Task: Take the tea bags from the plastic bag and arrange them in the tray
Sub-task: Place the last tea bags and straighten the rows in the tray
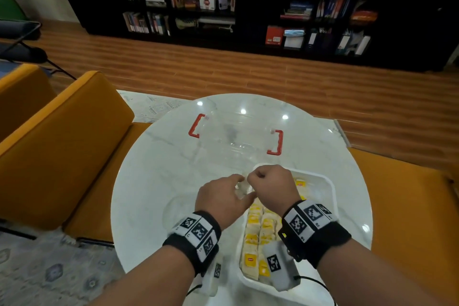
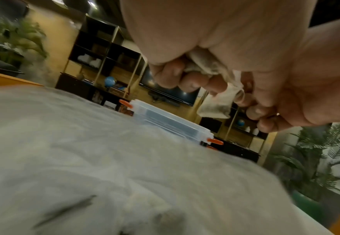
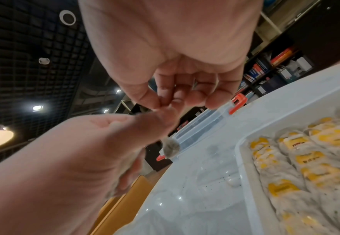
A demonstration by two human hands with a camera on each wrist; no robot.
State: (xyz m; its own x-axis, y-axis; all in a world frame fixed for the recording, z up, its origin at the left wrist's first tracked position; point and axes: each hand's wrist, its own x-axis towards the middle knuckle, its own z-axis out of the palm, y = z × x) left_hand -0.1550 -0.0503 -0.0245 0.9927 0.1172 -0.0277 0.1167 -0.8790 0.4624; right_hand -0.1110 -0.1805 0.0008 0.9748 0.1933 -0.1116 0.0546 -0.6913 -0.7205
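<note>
Two hands over white marble table (image 1: 154,181): left hand (image 1: 221,196) clutching crumpled off-white paper tea bags (image 2: 209,68), right hand (image 1: 270,186) pinching one free, probably for white plastic tray (image 1: 330,191), mostly filled rows. Plastic bag indistinct.

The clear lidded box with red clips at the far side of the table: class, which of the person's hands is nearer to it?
Right, narrowly. The right hand hangs over the tray's far corner, just short of the box; the left hand sits slightly nearer the person.

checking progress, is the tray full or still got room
Still room: tea bags fill the near part of the tray, while its far right corner shows bare white.
</note>
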